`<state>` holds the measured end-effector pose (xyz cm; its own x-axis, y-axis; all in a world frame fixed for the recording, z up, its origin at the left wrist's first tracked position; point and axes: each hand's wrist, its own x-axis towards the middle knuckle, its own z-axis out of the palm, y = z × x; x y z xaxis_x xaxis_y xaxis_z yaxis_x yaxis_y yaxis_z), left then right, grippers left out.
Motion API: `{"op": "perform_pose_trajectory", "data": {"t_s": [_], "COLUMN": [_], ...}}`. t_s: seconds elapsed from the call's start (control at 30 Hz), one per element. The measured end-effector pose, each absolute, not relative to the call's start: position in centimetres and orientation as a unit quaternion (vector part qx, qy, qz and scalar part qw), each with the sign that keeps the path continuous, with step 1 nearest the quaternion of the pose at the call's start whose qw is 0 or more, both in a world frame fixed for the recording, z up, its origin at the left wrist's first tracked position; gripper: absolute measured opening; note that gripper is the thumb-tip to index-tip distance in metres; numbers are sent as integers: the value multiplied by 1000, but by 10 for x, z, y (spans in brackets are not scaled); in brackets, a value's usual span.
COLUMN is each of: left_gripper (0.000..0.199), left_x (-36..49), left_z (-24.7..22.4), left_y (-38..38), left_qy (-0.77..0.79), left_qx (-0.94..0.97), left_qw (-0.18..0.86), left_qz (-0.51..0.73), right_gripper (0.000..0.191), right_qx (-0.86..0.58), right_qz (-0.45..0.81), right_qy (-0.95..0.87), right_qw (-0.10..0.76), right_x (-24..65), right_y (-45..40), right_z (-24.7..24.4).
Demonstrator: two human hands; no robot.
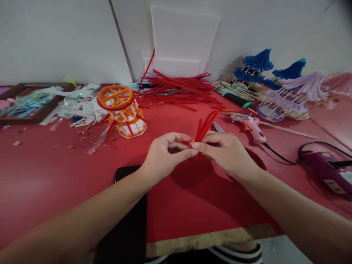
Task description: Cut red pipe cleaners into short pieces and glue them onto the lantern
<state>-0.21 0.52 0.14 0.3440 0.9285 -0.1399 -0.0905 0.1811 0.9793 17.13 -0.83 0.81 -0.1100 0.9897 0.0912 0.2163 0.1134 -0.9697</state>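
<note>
Above the red table (176, 205), my two hands meet around a small bundle of red pipe cleaners (205, 126). My right hand (229, 152) pinches the bundle between thumb and fingers, and its strands fan upward. My left hand (163, 154) is closed at the same spot, thumb and fingertips against the lower end, with a short red piece showing between its fingers. Exactly how the strands join there is hidden by the fingertips. Behind my right hand, the grey tip of a metal tool (218, 127) pokes out.
An orange-and-white frame (129, 126) stands left. Loose red pipe cleaners (178, 86) lie at the back. To the right are a pink glue gun (257, 132), a purple power strip (321, 167) and blue and lilac roofed models (299, 88). A black phone-like slab (126, 227) lies under my left forearm.
</note>
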Motion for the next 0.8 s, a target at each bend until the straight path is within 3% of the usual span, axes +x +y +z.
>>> {"op": "perform_pose_trajectory", "data": {"t_s": [0.23, 0.47, 0.67, 0.8], "left_gripper": [41, 42, 49, 49], "left_x": [1, 4, 5, 5], "left_z": [-1, -2, -1, -2], "left_y": [8, 9, 6, 7], "left_qy": [342, 311, 342, 356], "left_qx": [435, 377, 407, 395], "left_qw": [667, 710, 692, 687], "left_qz": [499, 508, 489, 495], "right_gripper": [43, 19, 20, 13], "right_qx": [-521, -509, -517, -447], "right_qz": [461, 379, 147, 37], "right_qy": [-558, -642, -730, -798], "right_qw": [452, 429, 422, 402], "right_x": [165, 160, 160, 166], "right_y": [-15, -22, -23, -20], "right_z": [5, 5, 2, -2]}}
